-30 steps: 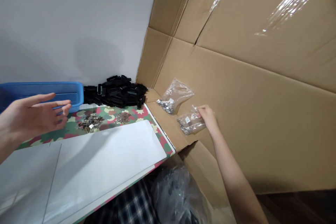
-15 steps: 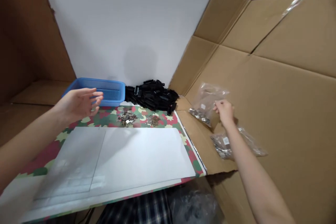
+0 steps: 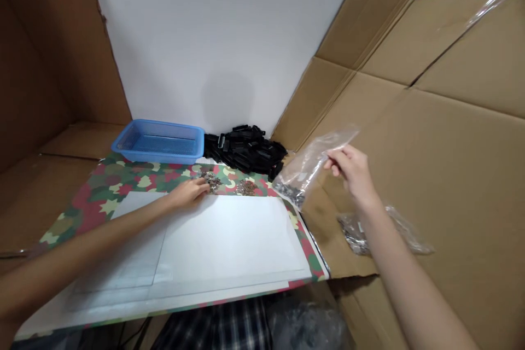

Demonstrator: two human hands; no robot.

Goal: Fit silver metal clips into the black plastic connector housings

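Note:
My right hand (image 3: 348, 169) pinches the top of a clear plastic bag (image 3: 305, 167) with small metal parts at its bottom. The bag hangs tilted by the table's right edge. My left hand (image 3: 191, 192) is at a pile of small metal pieces (image 3: 212, 180), fingers curled against its near left side; anything between them is too small to make out. Right of that pile lies a smaller heap of brownish metal bits (image 3: 246, 187). A second clear bag of metal parts (image 3: 356, 235) rests on the cardboard, behind my right forearm.
A blue plastic basket (image 3: 159, 158) stands at the back left. Beside it is a heap of black parts (image 3: 250, 149) against the wall. A white sheet (image 3: 233, 235) covers the camouflage-patterned table front. Cardboard panels (image 3: 451, 164) rise at both sides.
My left hand has moved right and down to the metal pile, its fingers now curled. My right hand has lifted the bag off the cardboard and brought it left, toward the table.

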